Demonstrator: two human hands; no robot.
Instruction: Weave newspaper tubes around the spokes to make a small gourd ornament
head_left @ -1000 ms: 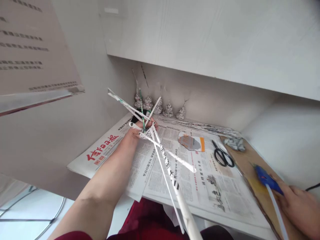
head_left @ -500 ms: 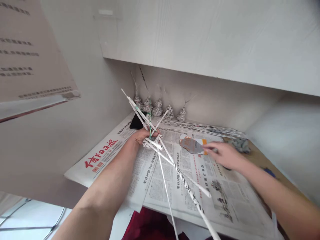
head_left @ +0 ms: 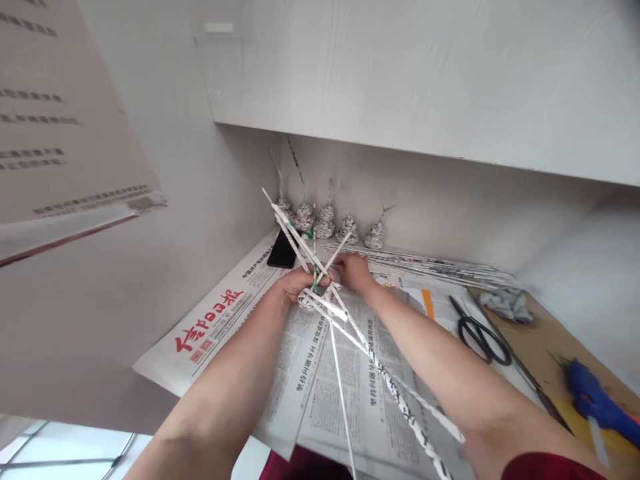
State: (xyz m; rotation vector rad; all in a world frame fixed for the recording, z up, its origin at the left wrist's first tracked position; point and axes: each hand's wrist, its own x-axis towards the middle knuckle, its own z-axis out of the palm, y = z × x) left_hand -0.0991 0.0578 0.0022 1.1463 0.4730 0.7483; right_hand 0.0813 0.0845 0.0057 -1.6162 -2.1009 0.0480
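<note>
Newsprint [head_left: 373, 423] lies before a grey wall [head_left: 430, 213]; left hand [head_left: 296, 285] grips woven paper [head_left: 306, 301]; right hand [head_left: 355, 272], hold unclear.

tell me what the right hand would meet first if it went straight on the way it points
Probably the white paper tube slanting up near the left hand; the right hand looks close beside it, though depth is unclear and they may already touch.

A craft workspace is showing here: newspaper [head_left: 350, 407] is lying spread out, scissors [head_left: 469, 322] and a blue glue gun [head_left: 590, 395] are resting rightward, and woven paper gourds [head_left: 326, 223] are lining the back.
</note>
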